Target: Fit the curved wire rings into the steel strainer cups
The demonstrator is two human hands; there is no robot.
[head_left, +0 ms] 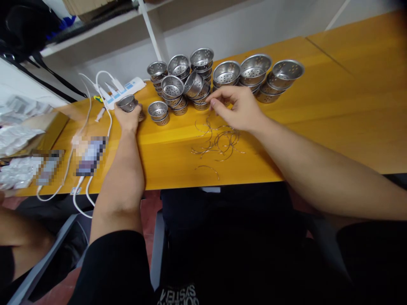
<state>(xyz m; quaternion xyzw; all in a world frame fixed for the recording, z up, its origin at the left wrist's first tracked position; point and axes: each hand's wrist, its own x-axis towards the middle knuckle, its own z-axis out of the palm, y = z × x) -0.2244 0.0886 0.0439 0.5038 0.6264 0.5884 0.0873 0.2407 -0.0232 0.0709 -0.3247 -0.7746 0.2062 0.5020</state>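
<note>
My left hand [127, 120] is wrapped round a small stack of perforated metal cups [127, 103] at the left of the table. Over the middle of the table, my right hand [238, 108] has thumb and index finger close together in a pinch. Whether a thin wire is between those fingertips I cannot make out. Just below them lies a loose tangle of thin curved wires [227, 142], with one single curved wire [208, 167] closer to the front edge. A short stack of perforated cups [158, 111] stands between my hands, and one cup [193, 84] leans tilted among the stacks behind.
Taller stacks of small cups [178, 65] and wider cups [256, 67] line the back of the yellow table [333, 110]. A white power strip [125, 91] with cables and a phone [91, 156] lie left. Plastic bags [19, 131] and another person's bare limb [23, 228] are far left.
</note>
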